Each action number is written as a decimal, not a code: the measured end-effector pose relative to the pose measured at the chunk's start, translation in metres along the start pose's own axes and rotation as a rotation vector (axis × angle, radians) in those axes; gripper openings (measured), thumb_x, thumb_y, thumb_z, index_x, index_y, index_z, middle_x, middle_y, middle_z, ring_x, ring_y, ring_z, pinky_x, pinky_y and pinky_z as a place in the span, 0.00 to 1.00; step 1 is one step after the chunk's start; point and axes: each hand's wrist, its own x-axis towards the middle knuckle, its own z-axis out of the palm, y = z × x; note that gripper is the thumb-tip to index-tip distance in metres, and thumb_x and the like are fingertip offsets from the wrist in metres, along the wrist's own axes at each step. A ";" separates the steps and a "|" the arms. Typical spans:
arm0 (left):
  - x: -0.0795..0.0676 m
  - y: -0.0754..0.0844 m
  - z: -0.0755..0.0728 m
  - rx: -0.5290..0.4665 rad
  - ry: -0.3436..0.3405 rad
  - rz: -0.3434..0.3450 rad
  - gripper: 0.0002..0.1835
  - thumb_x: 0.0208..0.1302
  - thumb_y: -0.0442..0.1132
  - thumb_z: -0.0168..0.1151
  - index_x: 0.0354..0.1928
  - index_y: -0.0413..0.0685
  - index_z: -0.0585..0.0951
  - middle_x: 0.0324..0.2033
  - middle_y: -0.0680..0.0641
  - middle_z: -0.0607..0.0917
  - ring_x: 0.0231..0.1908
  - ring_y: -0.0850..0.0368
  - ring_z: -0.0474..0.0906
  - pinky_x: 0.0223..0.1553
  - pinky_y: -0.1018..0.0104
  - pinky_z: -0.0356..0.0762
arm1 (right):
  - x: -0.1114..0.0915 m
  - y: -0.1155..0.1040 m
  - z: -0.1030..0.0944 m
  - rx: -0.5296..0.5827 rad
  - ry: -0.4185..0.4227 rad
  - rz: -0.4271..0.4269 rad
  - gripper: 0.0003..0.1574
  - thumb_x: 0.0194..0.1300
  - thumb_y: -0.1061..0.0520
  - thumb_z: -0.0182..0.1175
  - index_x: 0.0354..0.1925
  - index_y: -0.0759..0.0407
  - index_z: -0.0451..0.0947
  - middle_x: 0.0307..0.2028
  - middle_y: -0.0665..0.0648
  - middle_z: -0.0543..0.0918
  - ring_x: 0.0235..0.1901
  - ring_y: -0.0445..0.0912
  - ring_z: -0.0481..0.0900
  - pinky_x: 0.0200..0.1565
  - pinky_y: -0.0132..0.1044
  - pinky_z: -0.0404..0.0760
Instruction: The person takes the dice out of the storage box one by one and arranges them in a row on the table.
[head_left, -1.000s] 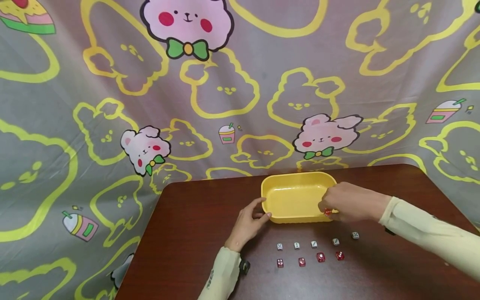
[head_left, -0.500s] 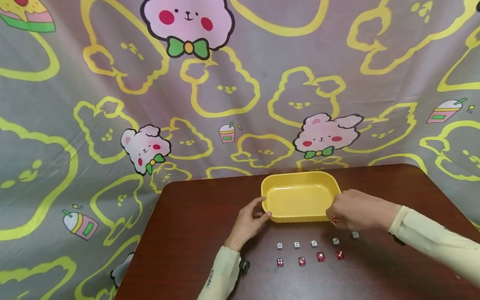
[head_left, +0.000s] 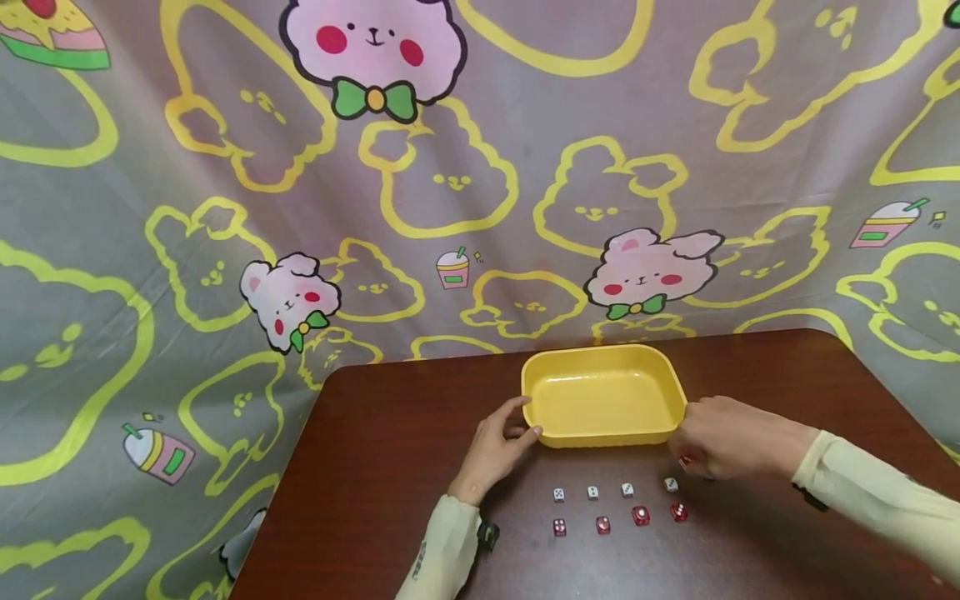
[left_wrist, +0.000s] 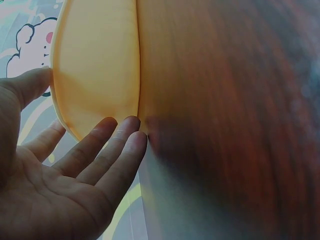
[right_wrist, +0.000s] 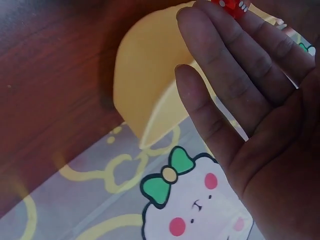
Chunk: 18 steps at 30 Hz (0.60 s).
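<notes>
A shallow yellow plastic box (head_left: pixel 600 400) stands near the table's back edge, with nothing in it. My left hand (head_left: pixel 491 450) rests against its left end, thumb at the front corner; the left wrist view shows the fingers (left_wrist: pixel 102 127) fairly straight along the wall. Close by the box's front right corner, my right hand (head_left: pixel 731 437) pinches a red die (head_left: pixel 685 460), seen at the fingertips in the right wrist view. In front of the box lie a row of white dice (head_left: pixel 627 490) and, nearer, a row of red dice (head_left: pixel 640 515), both below and left of the right hand.
The dark wooden table (head_left: pixel 375 467) ends at the back against a grey cloth (head_left: pixel 517 167) printed with yellow outlines and cartoon animals. The cloth also hangs on both sides.
My right hand, with the red die, has moved from over the box's right end toward the front and right. It now covers the rightmost white die. The left hand stays in place.
</notes>
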 end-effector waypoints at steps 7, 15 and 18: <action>0.000 0.000 0.000 0.002 0.000 0.003 0.28 0.70 0.45 0.69 0.71 0.56 0.76 0.64 0.42 0.83 0.50 0.49 0.90 0.44 0.66 0.88 | -0.006 0.003 0.007 0.009 -0.022 -0.006 0.18 0.53 0.56 0.78 0.23 0.35 0.79 0.19 0.31 0.70 0.21 0.32 0.61 0.25 0.30 0.64; 0.000 -0.001 -0.001 0.005 -0.002 0.005 0.28 0.70 0.46 0.69 0.70 0.57 0.76 0.64 0.43 0.83 0.50 0.49 0.90 0.45 0.65 0.88 | -0.012 0.005 0.017 -0.009 0.006 -0.018 0.18 0.51 0.56 0.77 0.21 0.36 0.78 0.18 0.32 0.69 0.20 0.32 0.60 0.23 0.30 0.62; 0.000 -0.001 -0.001 0.004 -0.002 0.001 0.28 0.70 0.46 0.69 0.71 0.56 0.76 0.64 0.42 0.83 0.50 0.49 0.89 0.45 0.65 0.88 | -0.014 0.005 0.023 -0.045 0.013 -0.009 0.19 0.50 0.54 0.78 0.19 0.36 0.76 0.17 0.32 0.68 0.19 0.32 0.59 0.23 0.33 0.62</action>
